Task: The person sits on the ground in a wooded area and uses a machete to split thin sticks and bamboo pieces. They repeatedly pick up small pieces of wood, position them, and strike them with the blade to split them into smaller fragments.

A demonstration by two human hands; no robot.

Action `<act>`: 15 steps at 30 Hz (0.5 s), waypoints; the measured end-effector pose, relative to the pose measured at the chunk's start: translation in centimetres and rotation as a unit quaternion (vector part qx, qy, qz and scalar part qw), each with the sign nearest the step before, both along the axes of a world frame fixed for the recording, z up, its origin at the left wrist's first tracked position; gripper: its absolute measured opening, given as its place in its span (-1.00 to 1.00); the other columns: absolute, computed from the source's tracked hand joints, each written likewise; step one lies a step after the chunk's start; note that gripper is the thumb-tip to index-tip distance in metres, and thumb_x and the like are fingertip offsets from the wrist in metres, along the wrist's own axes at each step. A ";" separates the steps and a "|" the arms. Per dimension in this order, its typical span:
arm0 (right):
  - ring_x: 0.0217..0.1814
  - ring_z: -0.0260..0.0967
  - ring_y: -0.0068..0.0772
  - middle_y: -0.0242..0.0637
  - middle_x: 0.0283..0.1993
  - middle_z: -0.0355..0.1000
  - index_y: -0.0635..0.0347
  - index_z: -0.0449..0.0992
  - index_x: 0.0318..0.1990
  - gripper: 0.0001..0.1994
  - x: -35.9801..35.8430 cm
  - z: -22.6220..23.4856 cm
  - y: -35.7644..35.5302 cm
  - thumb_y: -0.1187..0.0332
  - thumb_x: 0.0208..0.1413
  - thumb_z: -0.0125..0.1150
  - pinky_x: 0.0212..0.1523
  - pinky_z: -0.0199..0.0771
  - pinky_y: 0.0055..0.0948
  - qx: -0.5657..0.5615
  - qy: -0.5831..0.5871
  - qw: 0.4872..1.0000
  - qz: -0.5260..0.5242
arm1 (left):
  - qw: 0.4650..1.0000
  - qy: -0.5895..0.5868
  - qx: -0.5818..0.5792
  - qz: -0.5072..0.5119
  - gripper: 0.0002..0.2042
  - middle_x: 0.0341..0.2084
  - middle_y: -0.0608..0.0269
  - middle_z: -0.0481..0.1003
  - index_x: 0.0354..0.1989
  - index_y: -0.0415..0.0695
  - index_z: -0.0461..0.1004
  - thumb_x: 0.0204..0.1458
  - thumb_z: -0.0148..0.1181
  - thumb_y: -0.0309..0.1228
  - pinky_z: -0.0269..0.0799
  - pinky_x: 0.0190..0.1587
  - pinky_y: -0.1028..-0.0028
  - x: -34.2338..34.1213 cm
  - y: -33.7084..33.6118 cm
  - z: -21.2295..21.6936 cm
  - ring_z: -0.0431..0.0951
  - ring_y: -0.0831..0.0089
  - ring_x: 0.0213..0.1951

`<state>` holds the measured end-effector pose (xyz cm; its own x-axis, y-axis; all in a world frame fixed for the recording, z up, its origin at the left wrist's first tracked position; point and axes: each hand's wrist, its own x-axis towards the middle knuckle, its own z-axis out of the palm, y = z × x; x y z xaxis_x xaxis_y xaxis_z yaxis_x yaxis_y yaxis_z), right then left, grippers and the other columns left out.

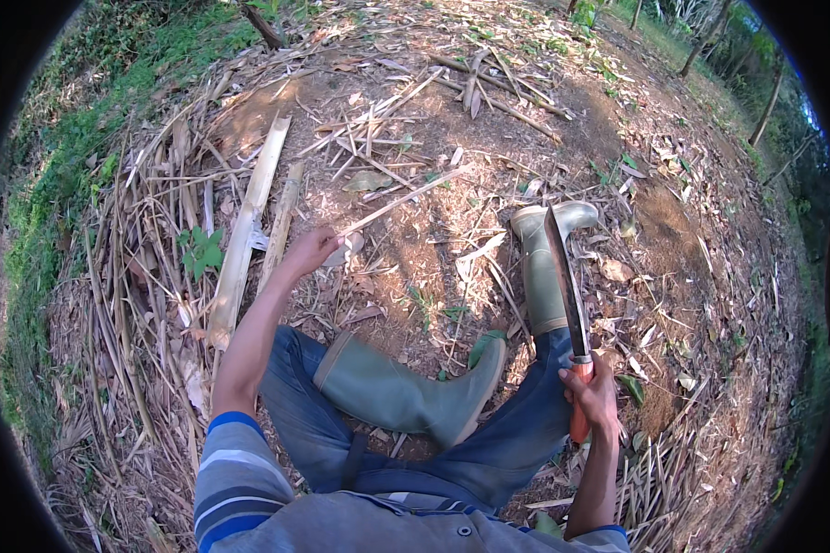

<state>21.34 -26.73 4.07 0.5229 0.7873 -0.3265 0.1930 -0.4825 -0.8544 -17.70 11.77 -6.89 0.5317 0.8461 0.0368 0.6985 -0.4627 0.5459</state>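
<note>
In my left hand (314, 251) is one end of a thin, pale split strip of bamboo or wood (406, 196), which points away to the upper right over the ground. My right hand (594, 392) is wrapped round the orange-red handle of a machete (567, 276). Its long dark blade stands up and away from me, passing in front of my outstretched right boot (544, 267). Strip and blade are apart. A flat, roundish pale piece (344, 249) lies just beside my left hand.
I sit on ground strewn with dry leaves and shavings. My left boot (406, 387) is folded across in front of me. A wide split length (249, 230) lies at left beside a leafy green sprig (200, 251). Loose sticks (507, 88) are heaped farther off; cut strips (659, 488) lie at lower right.
</note>
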 end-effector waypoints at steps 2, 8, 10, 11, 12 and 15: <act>-0.62 0.29 -0.60 -0.40 -0.54 0.34 0.34 0.39 -0.13 -0.61 -1.5 0.6 0.4 0.34 -0.08 0.34 -0.58 0.32 -0.57 0.012 -0.005 0.999 0.049 | 0.991 -0.007 -0.133 -0.014 -0.64 -0.64 0.17 0.45 -0.44 -0.17 0.51 0.13 -0.02 -0.11 0.33 -0.44 0.34 -2.9 0.1 -3.3 0.44 0.32 -0.57; -0.58 0.33 -0.56 -0.37 -0.51 0.33 0.31 0.26 0.11 -0.46 -7.4 0.1 4.4 0.23 0.04 0.25 -0.52 0.39 -0.52 0.057 0.004 0.981 0.184 | 0.969 0.024 -0.241 0.042 -0.63 -0.67 0.26 0.46 -0.52 -0.15 0.53 0.14 -0.04 -0.14 0.32 -0.48 0.44 -6.5 -0.4 -13.0 0.41 0.50 -0.60; -0.59 0.33 -0.55 -0.30 -0.51 0.35 0.33 0.25 0.10 -0.47 -9.0 -0.3 6.3 0.21 0.06 0.22 -0.53 0.37 -0.51 0.043 -0.022 0.973 0.225 | 0.973 0.078 -0.200 0.082 -0.66 -0.59 0.13 0.51 -0.51 -0.08 0.57 0.11 -0.07 -0.17 0.40 -0.36 0.35 -7.0 -1.3 -14.7 0.52 0.34 -0.49; -0.60 0.32 -0.55 -0.29 -0.52 0.35 0.34 0.25 0.10 -0.48 -9.2 -2.1 7.2 0.22 0.06 0.22 -0.53 0.36 -0.51 0.054 -0.064 0.968 0.235 | 0.978 0.097 -0.165 0.082 -0.67 -0.56 0.09 0.53 -0.50 -0.05 0.58 0.09 -0.08 -0.18 0.41 -0.31 0.31 -6.1 -1.9 -15.4 0.54 0.28 -0.45; -0.61 0.31 -0.56 -0.28 -0.52 0.35 0.34 0.25 0.10 -0.48 -9.8 -2.6 8.1 0.22 0.06 0.21 -0.54 0.36 -0.51 0.066 -0.104 0.962 0.244 | 0.981 0.118 -0.128 0.082 -0.68 -0.53 0.06 0.54 -0.49 -0.03 0.59 0.08 -0.09 -0.19 0.43 -0.27 0.27 -4.7 -2.3 -14.8 0.56 0.22 -0.41; -0.52 0.40 -0.19 -0.08 -0.54 0.38 0.28 0.29 0.06 -0.54 -12.6 -0.8 10.1 0.18 0.09 0.15 -0.45 0.37 -0.27 0.094 -0.099 0.968 0.212 | 0.973 0.134 -0.139 0.130 -0.69 -0.47 0.03 0.54 -0.52 -0.04 0.57 0.06 -0.08 -0.20 0.41 -0.20 0.22 -3.4 -3.6 -13.3 0.55 0.12 -0.34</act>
<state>8.76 -16.64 3.24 0.1772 0.9806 -0.0834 0.5081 -0.1637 -0.8456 -21.12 8.15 -20.23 0.2570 0.9110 -0.3225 0.9063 -0.1114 0.4076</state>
